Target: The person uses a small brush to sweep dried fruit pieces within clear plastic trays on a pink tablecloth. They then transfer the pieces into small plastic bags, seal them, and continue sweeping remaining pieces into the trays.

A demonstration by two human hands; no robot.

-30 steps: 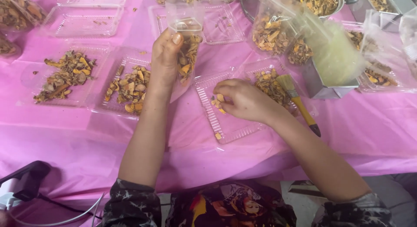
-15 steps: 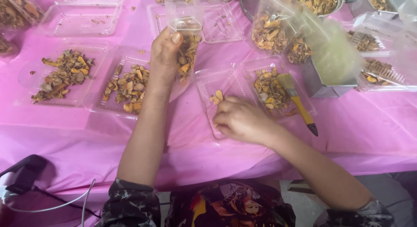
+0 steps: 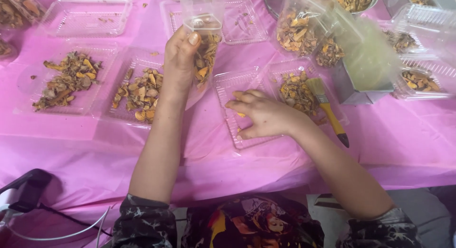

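My left hand (image 3: 179,58) grips a clear plastic container (image 3: 203,27) tilted up off the table, with orange-brown mushroom pieces (image 3: 205,60) inside it. My right hand (image 3: 262,116) rests palm down with fingers curled on the lid half of a clear clamshell tray (image 3: 236,84), over a few small orange pieces. The other half of that tray holds a pile of mushroom pieces (image 3: 295,89). A yellow-handled brush (image 3: 326,108) lies across its right edge.
A pink cloth (image 3: 408,148) covers the table. Two trays of mushroom pieces (image 3: 66,79) (image 3: 140,91) lie to the left, empty clear trays (image 3: 85,18) behind. A metal box (image 3: 354,82), a bag and more filled trays (image 3: 420,82) crowd the right. A black device (image 3: 26,191) sits lower left.
My right hand has slid down and toward me over the tray lid, dragging small pieces along it. My left hand keeps the tilted container in place.
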